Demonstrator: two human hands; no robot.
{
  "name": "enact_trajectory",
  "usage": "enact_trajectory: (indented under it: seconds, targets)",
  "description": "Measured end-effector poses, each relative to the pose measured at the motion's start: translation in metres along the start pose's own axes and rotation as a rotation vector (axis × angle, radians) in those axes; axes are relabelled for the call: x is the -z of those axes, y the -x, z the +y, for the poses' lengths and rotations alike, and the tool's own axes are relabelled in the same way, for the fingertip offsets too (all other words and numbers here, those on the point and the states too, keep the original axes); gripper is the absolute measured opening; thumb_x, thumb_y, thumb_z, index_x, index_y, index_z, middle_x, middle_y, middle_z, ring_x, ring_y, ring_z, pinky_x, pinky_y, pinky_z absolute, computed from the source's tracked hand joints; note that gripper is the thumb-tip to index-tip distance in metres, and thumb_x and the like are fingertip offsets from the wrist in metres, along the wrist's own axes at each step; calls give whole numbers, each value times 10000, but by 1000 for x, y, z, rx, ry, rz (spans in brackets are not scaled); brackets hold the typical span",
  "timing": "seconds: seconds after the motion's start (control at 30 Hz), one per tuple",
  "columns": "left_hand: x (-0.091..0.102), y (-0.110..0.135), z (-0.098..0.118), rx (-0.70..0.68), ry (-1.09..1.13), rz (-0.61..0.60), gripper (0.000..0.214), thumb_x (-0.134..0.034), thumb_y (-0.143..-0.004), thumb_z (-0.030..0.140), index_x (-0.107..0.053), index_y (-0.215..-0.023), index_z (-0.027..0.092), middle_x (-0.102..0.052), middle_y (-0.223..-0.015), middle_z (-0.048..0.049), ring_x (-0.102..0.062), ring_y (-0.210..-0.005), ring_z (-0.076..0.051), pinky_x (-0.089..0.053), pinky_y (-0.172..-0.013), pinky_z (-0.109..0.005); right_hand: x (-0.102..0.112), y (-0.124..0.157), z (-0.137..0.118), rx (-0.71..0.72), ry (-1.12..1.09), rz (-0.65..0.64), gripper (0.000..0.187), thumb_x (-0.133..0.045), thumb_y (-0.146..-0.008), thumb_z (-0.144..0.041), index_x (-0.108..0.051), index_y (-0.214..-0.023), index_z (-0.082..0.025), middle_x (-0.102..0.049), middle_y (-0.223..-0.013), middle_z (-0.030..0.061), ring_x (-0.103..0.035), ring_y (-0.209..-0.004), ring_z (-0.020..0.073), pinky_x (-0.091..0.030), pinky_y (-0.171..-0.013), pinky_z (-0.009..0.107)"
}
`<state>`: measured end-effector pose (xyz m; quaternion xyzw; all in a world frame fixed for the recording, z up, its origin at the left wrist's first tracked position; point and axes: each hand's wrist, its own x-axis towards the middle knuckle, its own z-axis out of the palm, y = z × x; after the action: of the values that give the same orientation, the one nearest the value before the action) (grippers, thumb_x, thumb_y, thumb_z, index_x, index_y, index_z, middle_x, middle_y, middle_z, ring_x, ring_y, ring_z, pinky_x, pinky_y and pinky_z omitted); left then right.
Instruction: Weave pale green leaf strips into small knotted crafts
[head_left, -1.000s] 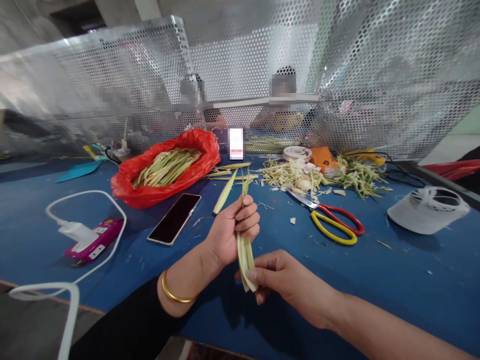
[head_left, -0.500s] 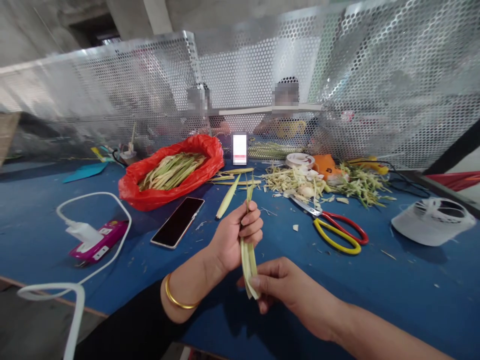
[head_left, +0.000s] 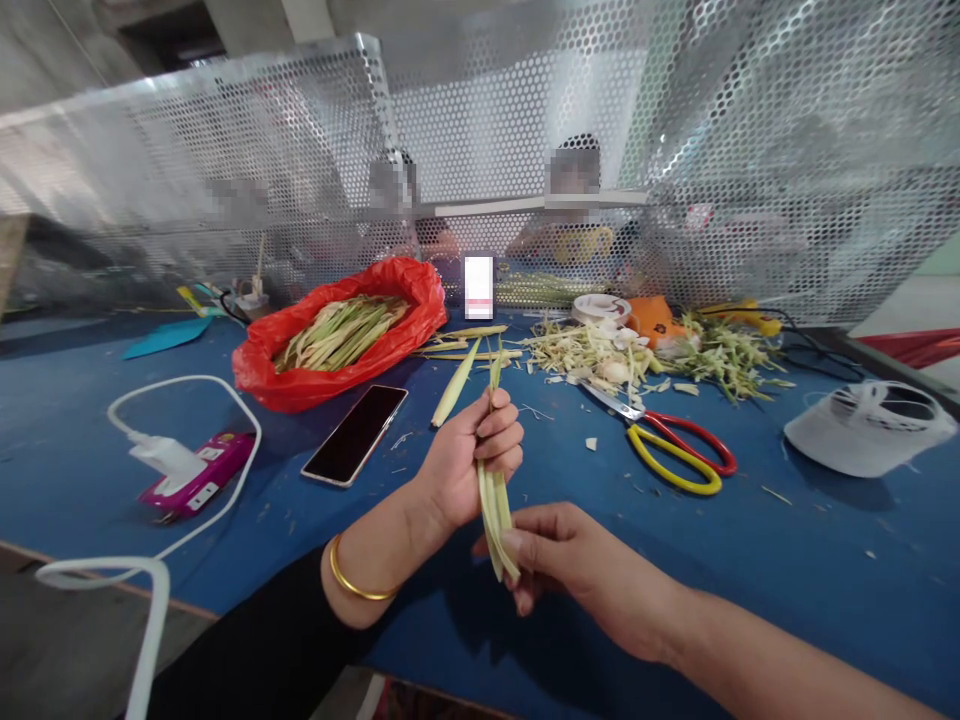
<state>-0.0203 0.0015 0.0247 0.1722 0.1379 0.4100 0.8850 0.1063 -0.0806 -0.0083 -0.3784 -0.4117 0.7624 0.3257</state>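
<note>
My left hand (head_left: 480, 450) is closed around the upper part of a small bundle of pale green husk strips (head_left: 493, 510), whose thin tips poke out above the fist. At the lower, wider end, my right hand (head_left: 551, 550) pinches the strips between thumb and fingers. Just beyond my left hand lies a single pale husk piece (head_left: 456, 385) on the blue table (head_left: 675, 600). Right of my hands rest scissors (head_left: 675, 450) with one red and one yellow handle. A smartphone (head_left: 356, 437) lies to the left of my left hand.
A red plastic bag (head_left: 262, 385) holds many husk strips at the back left. A purple power strip (head_left: 225, 460) with a white cable sits left. Trimmings (head_left: 585, 350), a tape roll (head_left: 600, 308) and a white visor (head_left: 862, 430) are right. Behind perforated metal panels (head_left: 480, 130), people sit.
Both hands keep hold of the husk strips in nearly the same pose. The whole view has shifted slightly, so the table things appear a little higher.
</note>
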Motion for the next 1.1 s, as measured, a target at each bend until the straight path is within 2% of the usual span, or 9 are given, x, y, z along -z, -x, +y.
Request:
enact_trajectory:
  seconds: [0.17,0.47,0.63,0.7,0.77,0.83,0.9,1.03,1.1]
  targets:
    - [0,0,1,12,28,4,317,-367,-993,219,-468,-700,154,-221,-532,88,-200,-362,-33,-175,-353,-162,1,-1,-1,20,0,46,567,-627,-735,-662,-705,-774,-101,-603,-676,36,-546,-540,97,-433,-592,257]
    - [1,-1,-6,-20,-84,28,268,-418,-969,217,-479,-717,149,-194,-543,99,-159,-374,-30,-148,-358,-158,-3,-3,4,2,63,55,441,-737,-659,-553,-681,-706,-118,-606,-640,14,-553,-524,92,-439,-578,245]
    - [4,-2,-8,-38,-189,71,227,-468,-936,237,-475,-724,155,-226,-535,103,-118,-394,-35,-115,-369,-167,0,-7,7,18,165,51,387,-681,-725,-516,-663,-732,-130,-583,-589,-2,-550,-487,97,-429,-528,232]
    - [3,-2,-8,-56,-314,114,195,-498,-908,246,-480,-733,163,-249,-532,104,-106,-403,-39,-101,-377,-174,6,-8,4,109,303,117,326,-671,-751,-467,-668,-793,-144,-578,-589,-10,-547,-492,110,-425,-513,237]
    - [0,1,-10,-69,-464,158,199,-495,-897,276,-480,-728,172,-271,-521,103,-107,-407,-45,-95,-389,-183,16,-8,-5,262,423,265,287,-670,-762,-434,-682,-831,-155,-587,-626,-7,-541,-519,121,-433,-525,249]
    - [-4,4,-14,-88,-621,184,230,-490,-897,331,-488,-725,179,-294,-507,100,-128,-409,-49,-99,-405,-188,25,-6,-18,409,438,443,285,-680,-756,-441,-682,-810,-161,-572,-619,-12,-522,-531,124,-429,-533,254]
    - [-8,7,-19,-79,-757,196,287,-497,-893,409,-493,-713,186,-276,-481,105,-117,-403,-54,-85,-410,-200,32,-1,-31,492,363,555,311,-705,-733,-471,-658,-761,-165,-542,-579,-24,-495,-523,118,-412,-529,252]
    - [-13,9,-33,-155,-963,156,364,-510,-882,485,-513,-673,188,-268,-468,94,-169,-421,-75,-135,-431,-224,32,8,-48,501,206,557,394,-765,-662,-523,-619,-733,-163,-543,-552,-30,-460,-496,103,-376,-510,242]
    - [-15,7,-39,-256,-1060,96,386,-528,-876,487,-531,-645,178,-369,-517,52,-276,-479,-93,-209,-471,-228,29,10,-50,486,171,529,411,-768,-655,-533,-598,-671,-159,-529,-531,-29,-427,-472,92,-348,-499,239]
